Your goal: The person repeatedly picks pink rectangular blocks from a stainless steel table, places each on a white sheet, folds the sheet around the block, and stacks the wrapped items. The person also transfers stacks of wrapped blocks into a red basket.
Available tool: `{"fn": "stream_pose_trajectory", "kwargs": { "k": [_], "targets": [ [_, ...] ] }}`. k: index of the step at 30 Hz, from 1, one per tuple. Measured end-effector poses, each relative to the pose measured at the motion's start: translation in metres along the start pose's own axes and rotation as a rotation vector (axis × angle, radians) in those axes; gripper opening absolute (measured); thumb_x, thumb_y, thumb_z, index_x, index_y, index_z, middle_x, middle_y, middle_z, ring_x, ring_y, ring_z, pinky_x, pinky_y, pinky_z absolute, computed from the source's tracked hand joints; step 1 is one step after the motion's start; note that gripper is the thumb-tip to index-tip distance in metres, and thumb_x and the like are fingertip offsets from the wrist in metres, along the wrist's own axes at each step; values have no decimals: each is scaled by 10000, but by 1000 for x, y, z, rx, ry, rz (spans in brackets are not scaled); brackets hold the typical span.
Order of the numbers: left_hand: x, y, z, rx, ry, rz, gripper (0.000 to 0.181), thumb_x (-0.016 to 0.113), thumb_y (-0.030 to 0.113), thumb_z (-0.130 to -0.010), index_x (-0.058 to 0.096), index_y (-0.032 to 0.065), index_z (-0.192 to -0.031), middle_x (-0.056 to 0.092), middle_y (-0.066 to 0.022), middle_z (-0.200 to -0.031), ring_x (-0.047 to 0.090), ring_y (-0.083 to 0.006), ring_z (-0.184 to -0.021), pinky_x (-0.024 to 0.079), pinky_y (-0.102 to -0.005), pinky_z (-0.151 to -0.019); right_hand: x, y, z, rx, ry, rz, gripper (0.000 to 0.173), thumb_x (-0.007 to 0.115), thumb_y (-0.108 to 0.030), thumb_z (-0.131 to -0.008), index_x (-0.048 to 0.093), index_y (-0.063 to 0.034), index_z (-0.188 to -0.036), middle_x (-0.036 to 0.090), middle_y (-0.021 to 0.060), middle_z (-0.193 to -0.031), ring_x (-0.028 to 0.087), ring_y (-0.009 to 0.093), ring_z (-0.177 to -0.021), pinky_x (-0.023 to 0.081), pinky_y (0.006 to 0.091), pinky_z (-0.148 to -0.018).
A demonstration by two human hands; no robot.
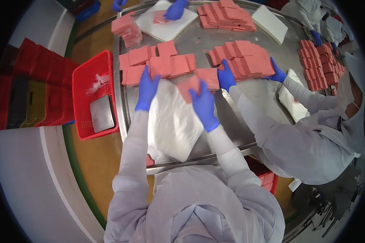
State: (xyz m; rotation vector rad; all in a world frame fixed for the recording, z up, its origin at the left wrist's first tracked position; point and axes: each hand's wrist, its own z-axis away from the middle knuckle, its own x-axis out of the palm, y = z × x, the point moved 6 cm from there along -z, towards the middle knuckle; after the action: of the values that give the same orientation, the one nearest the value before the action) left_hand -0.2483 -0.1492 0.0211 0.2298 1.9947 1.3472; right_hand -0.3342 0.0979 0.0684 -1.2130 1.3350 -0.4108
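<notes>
My right hand (204,104), in a blue glove, grips a flat pink meat-like slab (187,88), slightly blurred, above a stack of clear plastic sheets (173,121). My left hand (147,89), also gloved in blue, has its thumb apart from its fingers. Its fingertips lie against the front of a pile of pink slabs (133,74); whether they press on it I cannot tell. More slabs (170,65) stand in leaning stacks just beyond the sheets. Beside my right hand, one short stack (208,77) sits near a co-worker's glove.
At right, a co-worker's gloved hands (226,76) flank a large slab pile (243,57). Across the steel table (234,112), another gloved hand (176,10) touches a slab on white sheets (152,25). A red basket (79,100) holding a metal plate (102,114) stands left of the rim.
</notes>
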Motion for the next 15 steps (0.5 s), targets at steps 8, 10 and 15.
{"fn": "stream_pose_trajectory", "kwargs": {
  "k": [8,10,15],
  "targets": [
    [27,-49,-61,-393,-131,106,642,778,337,-775,527,-51,-1221,634,-158,-1149,610,-224,-1055,474,-335,-877,-36,38,-69,-125,57,568,536,669,-241,-858,507,4,-1307,571,247,-1149,570,389,-1035,460,445,-914],
    [21,-46,-36,-308,-93,343,591,753,301,-810,519,-41,-1231,626,-133,-1138,600,-205,-1048,470,-320,-890,-36,2,-51,-260,104,261,543,674,-227,-861,496,-5,-1322,558,227,-1157,571,350,-1036,462,418,-907],
    [23,5,109,-477,-130,626,493,697,199,-874,496,-29,-1262,574,-126,-1204,559,-185,-1108,434,-304,-971,38,5,52,262,-323,-532,544,630,-252,-930,440,46,-1343,568,160,-1235,557,200,-1109,448,316,-936]
  ]
}}
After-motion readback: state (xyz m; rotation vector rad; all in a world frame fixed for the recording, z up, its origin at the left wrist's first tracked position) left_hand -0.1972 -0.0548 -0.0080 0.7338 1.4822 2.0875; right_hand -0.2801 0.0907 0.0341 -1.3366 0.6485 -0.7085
